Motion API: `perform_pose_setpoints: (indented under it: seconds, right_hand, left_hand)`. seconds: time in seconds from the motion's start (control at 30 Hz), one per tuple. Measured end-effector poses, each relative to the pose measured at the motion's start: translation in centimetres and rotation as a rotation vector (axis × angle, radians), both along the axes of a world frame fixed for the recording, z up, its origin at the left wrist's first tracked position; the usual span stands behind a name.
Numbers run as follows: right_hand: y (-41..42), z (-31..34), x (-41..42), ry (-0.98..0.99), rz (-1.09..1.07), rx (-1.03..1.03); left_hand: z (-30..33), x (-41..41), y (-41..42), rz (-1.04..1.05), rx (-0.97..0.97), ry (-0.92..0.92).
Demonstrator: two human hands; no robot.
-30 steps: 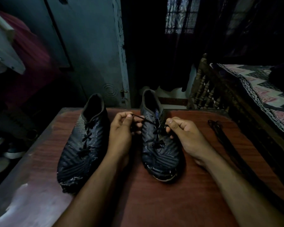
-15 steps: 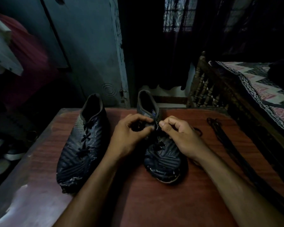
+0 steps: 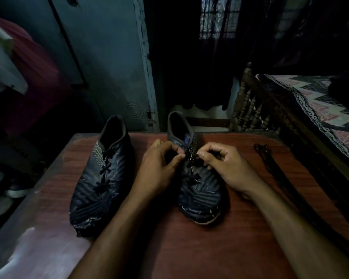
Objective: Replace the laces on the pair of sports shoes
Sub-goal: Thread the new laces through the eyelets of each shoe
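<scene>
1. Two dark sports shoes stand on a reddish wooden table, toes toward the person; the right shoe serves as landmark.
2. The left hand rests against the right shoe's left side, fingers curled, thumb and forefinger pinching its black lace at the upper eyelets.
3. The right hand rests on that shoe's right side, fingers curled, pinching the same lace close to the left fingertips.
4. Both hands hide the shoe's throat; only the lower crossings show.
5. The left shoe lies left of the landmark, laced, apart from the left forearm.
6. A loose dark lace stretches along the table, right of the landmark.
7. A wooden bed with a patterned cover stands further right; a grey door rises beyond the shoes.
</scene>
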State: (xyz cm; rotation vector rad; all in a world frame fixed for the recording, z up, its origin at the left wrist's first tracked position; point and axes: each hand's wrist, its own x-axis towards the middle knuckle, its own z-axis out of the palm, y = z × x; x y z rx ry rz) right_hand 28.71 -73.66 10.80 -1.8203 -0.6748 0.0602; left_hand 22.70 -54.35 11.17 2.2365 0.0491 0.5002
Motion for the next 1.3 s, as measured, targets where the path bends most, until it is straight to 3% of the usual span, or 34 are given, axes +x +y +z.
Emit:
perform_pose_setpoints:
  seconds: [0.3,0.47,0.87,0.97,1.1,1.3]
  right_hand:
    - [0.4,0.2,-0.4,-0.03,-0.054,-0.122]
    - [0.7,0.5,-0.8,-0.058,-0.075,-0.156]
    - [0.8,0.8,-1.2,-0.088,-0.119,-0.154]
    - [0.7,0.8,-1.2,-0.08,-0.101,-0.121]
    - [0.7,0.8,-1.1,-0.067,-0.087,-0.089]
    - [0.9,0.5,-1.0,-0.059,-0.122,-0.07]
  left_hand:
    - [0.1,-0.2,-0.1,0.021,-0.167,-0.057]
    - [0.1,-0.2,0.0,-0.091,0.02,-0.132]
    - [0.2,0.4,-0.6,-0.198,0.044,0.072]
    - [0.3,0.6,-0.5,-0.22,-0.012,0.107]
    - [0.0,0.5,-0.7,-0.174,-0.233,0.116]
    - [-0.4,0.2,-1.1,-0.07,-0.209,0.024]
